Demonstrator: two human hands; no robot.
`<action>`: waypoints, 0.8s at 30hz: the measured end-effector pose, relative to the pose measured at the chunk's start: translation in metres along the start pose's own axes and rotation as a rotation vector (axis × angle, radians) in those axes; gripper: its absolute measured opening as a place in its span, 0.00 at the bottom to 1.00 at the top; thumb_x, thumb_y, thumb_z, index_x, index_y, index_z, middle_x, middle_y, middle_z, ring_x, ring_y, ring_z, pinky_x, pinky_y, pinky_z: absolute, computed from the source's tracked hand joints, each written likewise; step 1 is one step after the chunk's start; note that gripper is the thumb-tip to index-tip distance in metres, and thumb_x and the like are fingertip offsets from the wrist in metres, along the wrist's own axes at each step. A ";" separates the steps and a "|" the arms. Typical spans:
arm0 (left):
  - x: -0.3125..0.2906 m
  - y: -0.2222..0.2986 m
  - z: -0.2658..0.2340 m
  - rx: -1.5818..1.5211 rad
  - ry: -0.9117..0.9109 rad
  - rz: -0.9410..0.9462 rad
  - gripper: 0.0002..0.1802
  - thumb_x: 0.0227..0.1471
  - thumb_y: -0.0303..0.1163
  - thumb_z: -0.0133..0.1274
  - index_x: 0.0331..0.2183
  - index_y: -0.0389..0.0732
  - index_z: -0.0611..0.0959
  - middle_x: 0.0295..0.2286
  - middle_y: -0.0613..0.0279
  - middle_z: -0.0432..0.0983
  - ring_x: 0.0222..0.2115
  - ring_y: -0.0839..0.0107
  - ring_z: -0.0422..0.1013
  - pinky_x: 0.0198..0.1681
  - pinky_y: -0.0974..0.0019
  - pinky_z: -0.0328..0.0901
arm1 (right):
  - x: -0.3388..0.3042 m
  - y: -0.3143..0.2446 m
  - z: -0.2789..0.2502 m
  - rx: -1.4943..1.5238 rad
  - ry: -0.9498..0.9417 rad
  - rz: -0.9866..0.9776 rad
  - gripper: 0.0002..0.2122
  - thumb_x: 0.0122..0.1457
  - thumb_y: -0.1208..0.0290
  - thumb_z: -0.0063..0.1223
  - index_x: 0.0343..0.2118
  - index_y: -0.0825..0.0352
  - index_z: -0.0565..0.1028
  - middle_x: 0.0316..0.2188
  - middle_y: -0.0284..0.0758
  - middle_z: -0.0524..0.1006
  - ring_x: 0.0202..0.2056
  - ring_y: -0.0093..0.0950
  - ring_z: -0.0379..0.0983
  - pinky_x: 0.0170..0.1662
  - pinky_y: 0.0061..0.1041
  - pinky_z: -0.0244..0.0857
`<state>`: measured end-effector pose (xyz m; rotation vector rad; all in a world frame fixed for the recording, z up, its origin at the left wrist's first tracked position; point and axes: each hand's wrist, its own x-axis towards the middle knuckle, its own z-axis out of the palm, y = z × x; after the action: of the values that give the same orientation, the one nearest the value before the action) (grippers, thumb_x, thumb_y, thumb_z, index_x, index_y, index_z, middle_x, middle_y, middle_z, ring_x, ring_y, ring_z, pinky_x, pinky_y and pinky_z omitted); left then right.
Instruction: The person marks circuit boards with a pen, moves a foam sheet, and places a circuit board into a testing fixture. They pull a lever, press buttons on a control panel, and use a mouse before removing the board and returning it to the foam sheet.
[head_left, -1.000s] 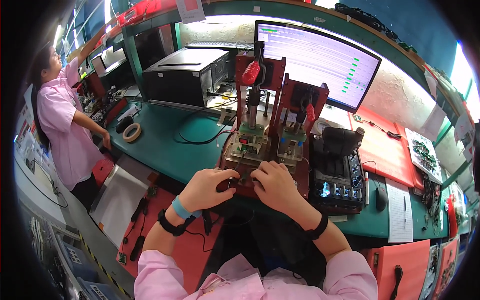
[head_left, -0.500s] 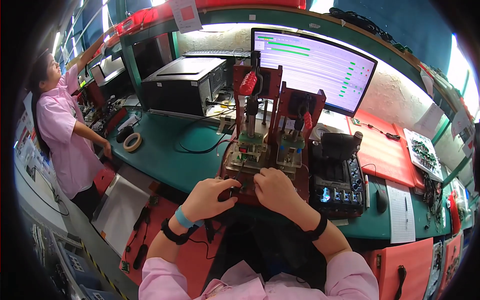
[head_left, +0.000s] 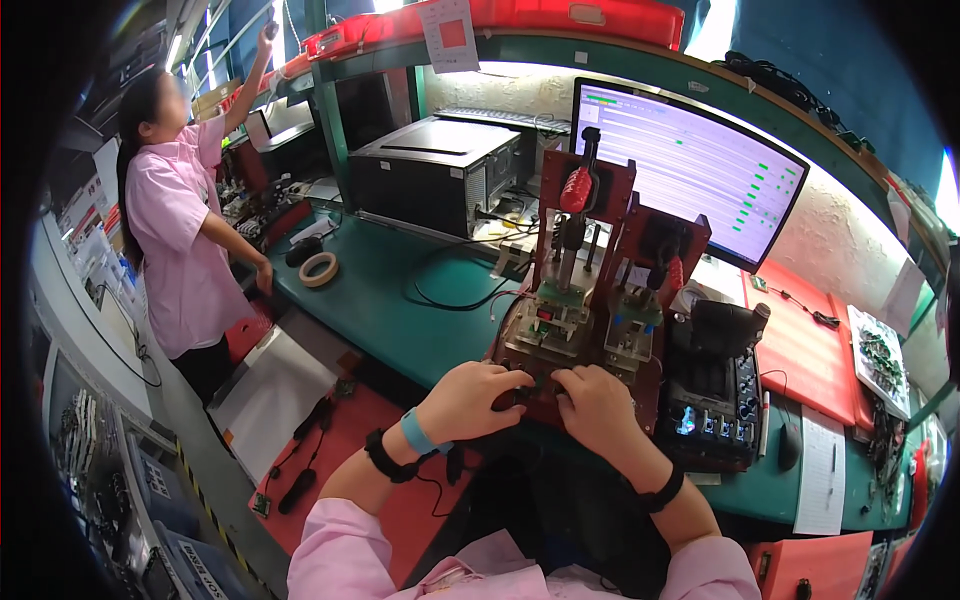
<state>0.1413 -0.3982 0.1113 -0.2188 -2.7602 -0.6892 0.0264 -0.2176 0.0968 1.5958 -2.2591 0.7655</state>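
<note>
Both hands are at the front edge of a dark red test fixture (head_left: 588, 352) with two toggle clamps. My left hand (head_left: 468, 404) has its thumb and fingers curled toward each other; a small dark thing shows at the fingertips, too small to name. My right hand (head_left: 600, 405) rests close beside it, fingers bent down, their tips partly hidden against the fixture's front. Above them, a green circuit board (head_left: 558, 293) sits under the left clamp, whose red-gripped handle (head_left: 577, 190) stands up. The right clamp's red handle (head_left: 673, 274) hangs lower.
A monitor (head_left: 690, 170) stands behind the fixture, with a black computer case (head_left: 430, 180) to its left. On the right are a black control box (head_left: 708, 390), a mouse (head_left: 790, 445) and a paper sheet (head_left: 822, 470). A tape roll (head_left: 319, 270) lies left, near a co-worker (head_left: 175, 220).
The whole scene has shifted right in the picture. On the monitor, the long green bars have gone. The co-worker's raised arm is now more upright. My hands remain at the fixture's front edge.
</note>
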 end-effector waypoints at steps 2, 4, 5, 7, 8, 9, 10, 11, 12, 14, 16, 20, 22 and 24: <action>-0.001 0.000 0.002 0.020 0.033 0.020 0.18 0.42 0.35 0.58 0.39 0.43 0.79 0.28 0.55 0.77 0.29 0.56 0.72 0.34 0.60 0.66 | -0.010 -0.005 0.001 -0.012 0.038 0.010 0.13 0.43 0.78 0.53 0.35 0.68 0.74 0.25 0.37 0.72 0.32 0.37 0.71 0.36 0.33 0.65; 0.000 0.002 0.004 0.025 0.042 0.039 0.18 0.42 0.35 0.58 0.38 0.43 0.79 0.28 0.55 0.76 0.29 0.56 0.72 0.34 0.60 0.66 | -0.024 -0.007 0.003 -0.166 0.034 -0.071 0.17 0.42 0.77 0.54 0.39 0.68 0.74 0.27 0.36 0.73 0.32 0.34 0.71 0.35 0.31 0.65; 0.001 0.004 0.004 0.034 0.041 0.033 0.18 0.42 0.35 0.59 0.38 0.43 0.79 0.28 0.55 0.76 0.29 0.57 0.72 0.34 0.60 0.66 | -0.031 -0.008 0.003 -0.249 0.033 -0.102 0.19 0.42 0.77 0.54 0.41 0.68 0.74 0.29 0.36 0.74 0.31 0.33 0.71 0.34 0.29 0.64; 0.004 0.006 0.004 0.049 0.035 0.027 0.18 0.41 0.35 0.59 0.38 0.43 0.79 0.27 0.56 0.76 0.29 0.57 0.72 0.35 0.60 0.67 | -0.041 -0.009 0.009 -0.296 0.085 -0.130 0.20 0.42 0.77 0.54 0.42 0.68 0.73 0.31 0.36 0.74 0.33 0.32 0.71 0.35 0.29 0.64; 0.005 0.007 0.004 0.041 0.021 0.046 0.18 0.41 0.35 0.59 0.38 0.43 0.79 0.27 0.56 0.76 0.29 0.57 0.72 0.35 0.60 0.67 | -0.045 -0.008 0.012 -0.338 0.133 -0.173 0.21 0.42 0.76 0.54 0.43 0.68 0.73 0.33 0.35 0.75 0.34 0.31 0.71 0.36 0.29 0.63; 0.005 0.008 0.004 0.052 0.026 0.039 0.18 0.41 0.35 0.59 0.38 0.43 0.79 0.27 0.57 0.75 0.29 0.58 0.72 0.35 0.60 0.67 | -0.050 -0.007 0.013 -0.381 0.180 -0.215 0.22 0.41 0.76 0.54 0.44 0.68 0.73 0.35 0.35 0.75 0.36 0.30 0.70 0.37 0.28 0.62; 0.003 0.008 0.002 0.066 0.037 0.025 0.18 0.41 0.35 0.59 0.38 0.44 0.79 0.27 0.57 0.75 0.29 0.58 0.72 0.35 0.60 0.67 | -0.050 -0.006 0.009 -0.388 0.181 -0.201 0.22 0.41 0.76 0.54 0.44 0.68 0.73 0.35 0.35 0.75 0.36 0.30 0.70 0.37 0.28 0.62; 0.003 0.009 0.002 0.081 0.049 0.010 0.19 0.40 0.35 0.59 0.38 0.44 0.79 0.27 0.57 0.75 0.29 0.58 0.71 0.35 0.60 0.67 | -0.048 -0.004 0.004 -0.334 0.191 -0.173 0.22 0.42 0.76 0.54 0.45 0.68 0.73 0.37 0.36 0.75 0.38 0.30 0.70 0.39 0.30 0.61; 0.003 0.011 0.001 0.077 0.039 0.020 0.19 0.40 0.35 0.59 0.38 0.44 0.79 0.27 0.57 0.75 0.29 0.58 0.71 0.35 0.60 0.67 | -0.045 -0.003 -0.002 -0.280 0.201 -0.146 0.22 0.43 0.76 0.53 0.46 0.68 0.72 0.38 0.36 0.75 0.39 0.30 0.69 0.41 0.31 0.60; 0.003 0.014 0.001 0.090 0.035 0.015 0.19 0.40 0.35 0.59 0.38 0.44 0.79 0.27 0.58 0.75 0.29 0.58 0.71 0.35 0.60 0.67 | -0.050 0.000 -0.006 -0.228 0.213 -0.109 0.22 0.43 0.75 0.53 0.47 0.68 0.72 0.40 0.37 0.75 0.41 0.29 0.68 0.43 0.32 0.59; 0.005 0.015 0.002 0.097 0.037 0.018 0.19 0.40 0.35 0.59 0.39 0.44 0.79 0.28 0.58 0.75 0.29 0.58 0.71 0.35 0.60 0.67 | -0.058 0.007 -0.003 -0.302 0.161 -0.109 0.21 0.48 0.73 0.49 0.49 0.68 0.71 0.42 0.38 0.74 0.44 0.30 0.67 0.48 0.33 0.57; 0.006 0.016 0.004 0.117 0.040 0.022 0.19 0.39 0.35 0.60 0.38 0.44 0.79 0.27 0.58 0.74 0.29 0.57 0.71 0.35 0.60 0.67 | -0.074 0.008 0.006 -0.550 0.149 -0.183 0.21 0.52 0.70 0.44 0.52 0.67 0.68 0.44 0.40 0.74 0.47 0.31 0.66 0.52 0.34 0.54; 0.006 0.018 0.003 0.127 0.038 0.001 0.20 0.39 0.35 0.60 0.38 0.44 0.79 0.27 0.58 0.74 0.29 0.57 0.71 0.35 0.60 0.67 | -0.076 0.006 0.006 -0.652 0.153 -0.219 0.22 0.53 0.69 0.43 0.53 0.66 0.68 0.45 0.41 0.73 0.48 0.31 0.66 0.53 0.33 0.54; 0.006 0.019 0.004 0.130 0.034 -0.010 0.20 0.39 0.34 0.60 0.38 0.44 0.79 0.27 0.58 0.74 0.29 0.57 0.71 0.35 0.60 0.67 | -0.074 0.008 0.005 -0.602 0.130 -0.197 0.22 0.54 0.68 0.43 0.54 0.65 0.66 0.46 0.42 0.73 0.48 0.32 0.66 0.54 0.34 0.53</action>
<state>0.1388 -0.3797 0.1181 -0.1644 -2.7621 -0.5085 0.0460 -0.1601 0.0538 1.3896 -1.9417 0.1076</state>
